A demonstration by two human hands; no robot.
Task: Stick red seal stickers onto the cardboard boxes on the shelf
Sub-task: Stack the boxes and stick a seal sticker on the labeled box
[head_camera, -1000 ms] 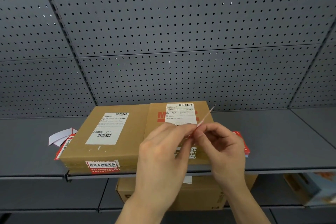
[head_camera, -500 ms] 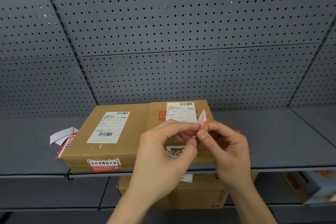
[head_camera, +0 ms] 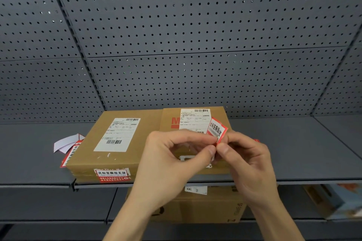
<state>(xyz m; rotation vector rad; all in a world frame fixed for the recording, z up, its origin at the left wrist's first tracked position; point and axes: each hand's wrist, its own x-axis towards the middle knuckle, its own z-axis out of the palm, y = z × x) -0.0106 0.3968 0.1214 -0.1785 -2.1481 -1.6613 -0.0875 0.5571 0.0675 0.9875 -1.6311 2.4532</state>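
Two flat cardboard boxes lie side by side on the grey shelf (head_camera: pixel 293 148). The left box (head_camera: pixel 121 154) has a white shipping label on top and a red seal sticker (head_camera: pixel 112 175) on its front edge. The right box (head_camera: pixel 217 113) also carries a shipping label and is partly hidden behind my hands. My left hand (head_camera: pixel 172 164) and my right hand (head_camera: pixel 248 166) both pinch a red seal sticker (head_camera: pixel 216 128) in front of the right box. Its printed face now shows.
White backing paper (head_camera: pixel 64 143) and a red sticker sheet (head_camera: pixel 69 154) lie on the shelf left of the boxes. Another cardboard box (head_camera: pixel 211 207) sits on the lower shelf, with a colourful box (head_camera: pixel 331 201) at its right. Perforated grey panels form the back wall.
The sticker between my fingers has turned from edge-on to face-on, so its red and white print now shows. Both hands have stayed in front of the right box.
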